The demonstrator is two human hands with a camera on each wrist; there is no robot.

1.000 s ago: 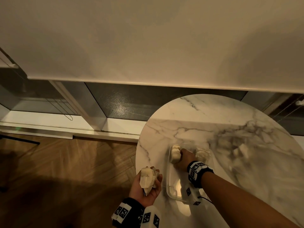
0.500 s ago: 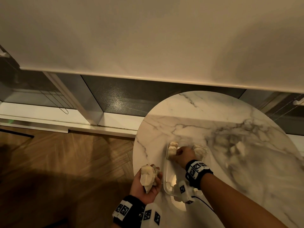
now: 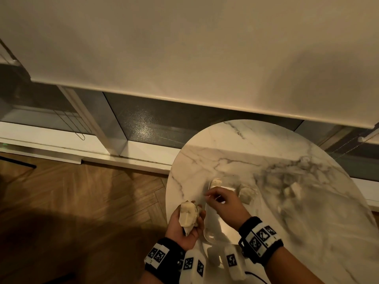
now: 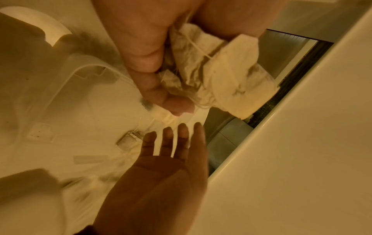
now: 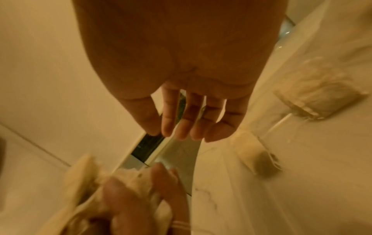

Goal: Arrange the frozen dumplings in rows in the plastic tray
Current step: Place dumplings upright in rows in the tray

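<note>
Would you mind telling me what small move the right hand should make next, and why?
Probably reach to the left hand for another dumpling. The right hand is open and empty over the plastic tray, while the left hand grips a clump of dumplings, and much of the tray looks unfilled.

A: Setting? Home?
B: Yes, a living space: herringbone wood floor (image 3: 86, 201), round marble-top table (image 3: 266, 165), low window glass (image 3: 155, 126) under a drawn roller blind (image 3: 184, 48).
A: Kitchen?
B: Can't tell.
</note>
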